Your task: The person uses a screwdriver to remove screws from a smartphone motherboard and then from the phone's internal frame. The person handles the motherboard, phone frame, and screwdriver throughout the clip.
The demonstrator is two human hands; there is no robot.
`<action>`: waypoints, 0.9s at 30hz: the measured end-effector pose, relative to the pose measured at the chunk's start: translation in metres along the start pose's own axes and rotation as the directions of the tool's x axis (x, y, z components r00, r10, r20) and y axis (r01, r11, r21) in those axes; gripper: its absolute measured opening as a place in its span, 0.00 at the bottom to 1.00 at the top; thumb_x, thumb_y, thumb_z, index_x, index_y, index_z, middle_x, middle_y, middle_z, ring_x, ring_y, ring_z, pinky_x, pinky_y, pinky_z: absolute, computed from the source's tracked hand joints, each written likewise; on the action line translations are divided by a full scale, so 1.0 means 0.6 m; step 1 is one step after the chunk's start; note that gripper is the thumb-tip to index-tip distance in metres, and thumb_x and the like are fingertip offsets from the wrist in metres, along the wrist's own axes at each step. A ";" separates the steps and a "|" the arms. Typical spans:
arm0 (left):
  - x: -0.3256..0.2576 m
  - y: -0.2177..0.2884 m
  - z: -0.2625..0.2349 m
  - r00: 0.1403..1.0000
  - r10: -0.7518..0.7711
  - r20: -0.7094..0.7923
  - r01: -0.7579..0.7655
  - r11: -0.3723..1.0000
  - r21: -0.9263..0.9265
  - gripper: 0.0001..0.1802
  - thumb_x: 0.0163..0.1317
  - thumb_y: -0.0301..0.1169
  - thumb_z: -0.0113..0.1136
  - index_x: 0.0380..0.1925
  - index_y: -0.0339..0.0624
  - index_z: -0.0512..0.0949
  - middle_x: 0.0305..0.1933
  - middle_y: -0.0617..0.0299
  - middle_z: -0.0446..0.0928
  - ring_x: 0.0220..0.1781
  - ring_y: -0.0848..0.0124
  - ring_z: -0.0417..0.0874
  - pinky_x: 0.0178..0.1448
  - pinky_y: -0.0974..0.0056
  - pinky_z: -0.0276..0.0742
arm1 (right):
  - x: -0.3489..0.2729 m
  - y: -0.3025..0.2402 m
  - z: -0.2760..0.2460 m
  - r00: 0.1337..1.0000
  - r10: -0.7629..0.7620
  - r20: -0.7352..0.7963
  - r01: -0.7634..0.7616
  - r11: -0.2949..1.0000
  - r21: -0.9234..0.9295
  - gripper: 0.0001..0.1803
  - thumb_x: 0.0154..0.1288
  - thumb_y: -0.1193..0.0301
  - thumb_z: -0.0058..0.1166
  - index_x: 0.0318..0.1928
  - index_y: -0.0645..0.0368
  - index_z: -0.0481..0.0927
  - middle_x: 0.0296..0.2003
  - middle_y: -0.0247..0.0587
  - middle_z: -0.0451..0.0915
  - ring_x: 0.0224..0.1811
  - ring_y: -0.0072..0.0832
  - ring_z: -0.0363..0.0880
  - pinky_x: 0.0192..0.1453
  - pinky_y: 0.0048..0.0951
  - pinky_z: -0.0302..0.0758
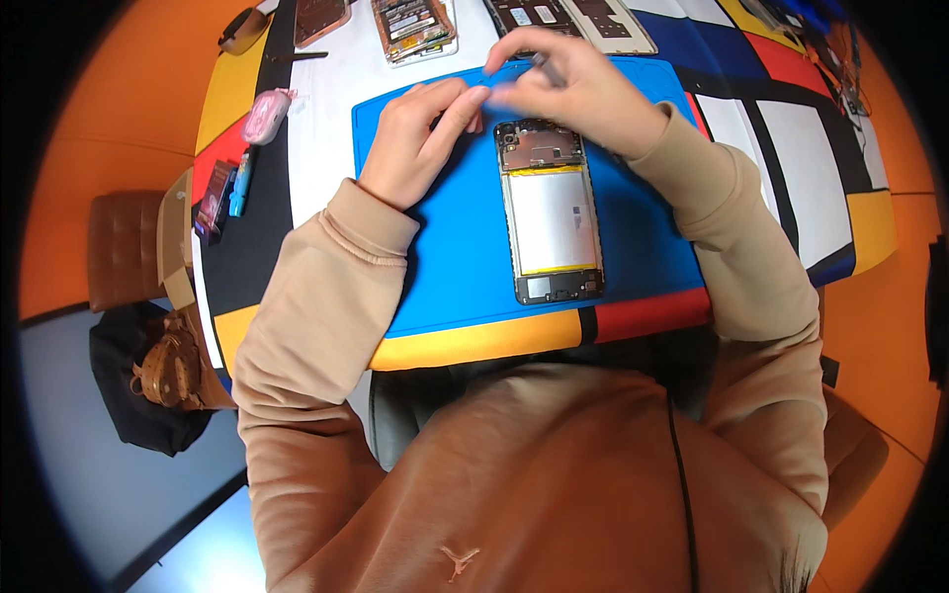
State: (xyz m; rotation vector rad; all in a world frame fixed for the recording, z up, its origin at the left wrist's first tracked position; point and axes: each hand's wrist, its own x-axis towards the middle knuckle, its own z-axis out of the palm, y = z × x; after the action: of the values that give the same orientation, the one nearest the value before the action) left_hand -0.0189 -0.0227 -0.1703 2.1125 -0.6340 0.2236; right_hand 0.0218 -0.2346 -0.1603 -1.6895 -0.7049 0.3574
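An opened smartphone (550, 212) lies on a blue mat (450, 267), its silver battery, circuit board cover and camera lenses exposed. Above and left of the phone, my left hand (420, 133) is closed, thumb against the curled fingers; what it pinches, if anything, is too small to make out. My right hand (593, 99) is over the phone's top end, with a dark slim tool (547, 69) in its bent fingers. The right fingertips are smeared by motion close to the left thumb. Both hands are above the mat, apart from the phone's battery.
Several disassembled phones (413, 30) and an opened phone body (539, 18) lie along the far edge. At the left are a pink case (267, 117), a blue pen-like item (240, 183) and a tape roll (242, 32). Cables (845, 84) lie at the far right.
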 end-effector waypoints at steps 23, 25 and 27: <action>-0.009 0.011 0.000 0.993 -0.020 -0.113 0.011 0.997 -0.075 0.04 0.63 0.23 0.66 0.32 0.32 0.84 0.28 0.58 0.82 0.26 0.73 0.81 0.33 0.71 0.74 | -0.011 -0.003 0.033 0.976 -0.176 -0.125 0.152 0.971 -0.182 0.07 0.56 0.68 0.64 0.35 0.52 0.81 0.14 0.32 0.68 0.18 0.26 0.71 0.27 0.32 0.68; -0.007 0.011 -0.001 0.996 -0.003 -0.095 -0.002 0.999 -0.051 0.05 0.63 0.24 0.65 0.35 0.32 0.85 0.29 0.56 0.84 0.27 0.72 0.83 0.34 0.71 0.75 | -0.011 0.000 0.033 0.970 -0.202 -0.139 0.169 0.961 -0.217 0.07 0.58 0.66 0.63 0.35 0.52 0.81 0.14 0.32 0.68 0.19 0.27 0.71 0.28 0.34 0.68; -0.008 0.012 -0.002 0.996 0.043 -0.082 -0.039 0.998 0.052 0.06 0.64 0.24 0.65 0.36 0.33 0.86 0.30 0.55 0.85 0.28 0.71 0.84 0.34 0.71 0.76 | -0.012 0.002 0.033 0.972 -0.193 -0.135 0.152 0.952 -0.265 0.07 0.58 0.65 0.63 0.36 0.51 0.82 0.14 0.33 0.70 0.20 0.28 0.73 0.28 0.35 0.70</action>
State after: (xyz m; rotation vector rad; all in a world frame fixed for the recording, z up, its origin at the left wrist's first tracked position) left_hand -0.0266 -0.0234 -0.1666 2.1275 -0.6286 0.3521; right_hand 0.0051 -0.2238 -0.1676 -1.8561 -0.7981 0.0059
